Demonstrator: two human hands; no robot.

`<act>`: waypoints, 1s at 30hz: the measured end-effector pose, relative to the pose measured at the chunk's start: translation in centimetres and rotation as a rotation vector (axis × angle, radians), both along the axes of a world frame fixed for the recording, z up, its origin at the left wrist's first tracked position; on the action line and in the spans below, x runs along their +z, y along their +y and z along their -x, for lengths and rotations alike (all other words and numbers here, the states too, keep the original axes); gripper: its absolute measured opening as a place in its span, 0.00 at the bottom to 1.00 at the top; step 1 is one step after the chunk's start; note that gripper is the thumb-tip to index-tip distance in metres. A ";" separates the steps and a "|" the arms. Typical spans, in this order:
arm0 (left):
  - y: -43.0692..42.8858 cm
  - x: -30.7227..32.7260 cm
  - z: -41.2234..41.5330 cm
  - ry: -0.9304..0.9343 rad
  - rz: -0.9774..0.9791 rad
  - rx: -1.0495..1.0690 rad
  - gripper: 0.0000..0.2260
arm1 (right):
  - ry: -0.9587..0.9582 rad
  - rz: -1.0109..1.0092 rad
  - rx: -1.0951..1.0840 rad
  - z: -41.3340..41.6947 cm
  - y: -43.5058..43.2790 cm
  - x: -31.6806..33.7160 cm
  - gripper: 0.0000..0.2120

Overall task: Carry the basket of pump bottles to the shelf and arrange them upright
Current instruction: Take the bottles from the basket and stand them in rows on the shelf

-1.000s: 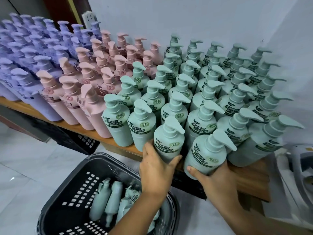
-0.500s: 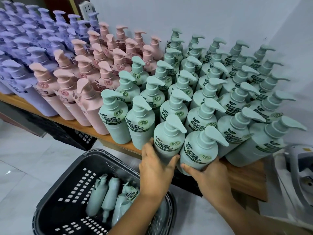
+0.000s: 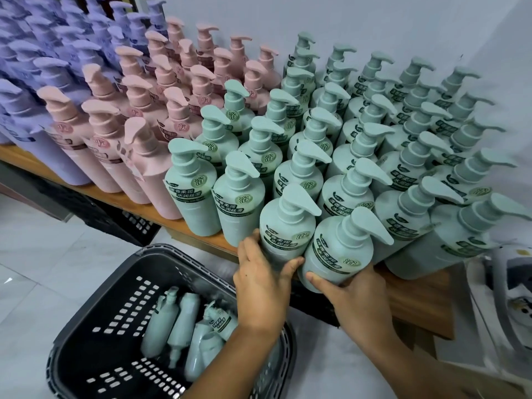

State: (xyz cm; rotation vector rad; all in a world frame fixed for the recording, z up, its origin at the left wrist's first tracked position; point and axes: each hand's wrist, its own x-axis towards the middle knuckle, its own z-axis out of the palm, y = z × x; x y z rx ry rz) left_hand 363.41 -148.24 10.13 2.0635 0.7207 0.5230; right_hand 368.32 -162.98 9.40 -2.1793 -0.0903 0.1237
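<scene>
A pale wall (image 3: 374, 24) rises behind, and glossy white floor tiles (image 3: 43, 269) lie below.

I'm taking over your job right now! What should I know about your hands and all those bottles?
Left hand: grip on the left front green bottle, low down, upright on the wooden shelf.
Right hand: grip on the right front green bottle, at the shelf's front edge; can't tell if it is fully set down.
Done: purple bottles, pink bottles and many green ones stand in rows.
Left: several lying green bottles in the dark basket on the floor need standing up.
</scene>
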 end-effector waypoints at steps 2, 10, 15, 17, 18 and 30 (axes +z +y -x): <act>0.2 -0.3 0.0 0.015 -0.012 -0.010 0.31 | 0.013 -0.013 -0.001 0.1 -0.1 -0.2 0.34; 0.1 0.0 -0.4 0.004 -0.016 -0.031 0.29 | 0.032 -0.002 -0.012 -0.1 -0.2 -0.3 0.32; 0.1 0.2 -0.6 0.019 -0.025 -0.031 0.28 | 0.058 -0.007 -0.028 -0.3 -0.1 0.2 0.30; 0.1 0.2 -0.6 0.022 -0.026 -0.029 0.28 | 0.061 -0.012 -0.041 -0.3 0.0 0.3 0.28; 0.1 0.1 -0.6 0.021 -0.026 -0.026 0.28 | 0.060 -0.012 -0.044 -0.2 0.0 0.3 0.28; 0.7 -0.3 -1.2 -0.052 -0.013 -0.040 0.33 | 0.017 0.044 -0.026 -1.2 0.3 1.2 0.38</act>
